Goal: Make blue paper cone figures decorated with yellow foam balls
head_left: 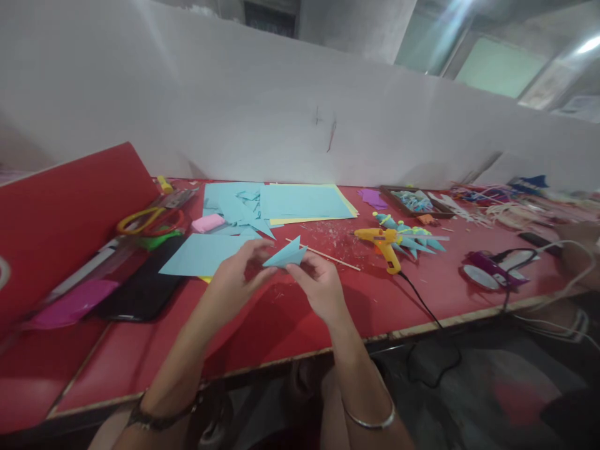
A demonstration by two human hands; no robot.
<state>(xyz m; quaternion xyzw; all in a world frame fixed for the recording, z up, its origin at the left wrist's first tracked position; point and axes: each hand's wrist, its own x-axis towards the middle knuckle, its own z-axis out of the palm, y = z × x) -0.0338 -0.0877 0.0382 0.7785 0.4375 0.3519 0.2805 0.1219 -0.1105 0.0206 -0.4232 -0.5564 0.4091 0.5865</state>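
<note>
A small piece of light blue paper (287, 254), folded to a pointed shape, is held up over the red table between both hands. My right hand (323, 287) pinches its right side between thumb and fingers. At the paper's left corner, my left hand (232, 281) curls round with its thumb along the lower edge; its fingertips are partly hidden and blurred. Just behind the hands lies a thin wooden stick (335, 258). A flat blue sheet (192, 253) rests beside my left hand.
Blue sheets (304, 201) and a pink eraser-like block (208, 223) lie at the back. On the right are a yellow glue gun (385, 247) with a trailing cord and blue paper cones (417, 240). Scissors (150, 222) and a black phone-like slab (140, 297) are left.
</note>
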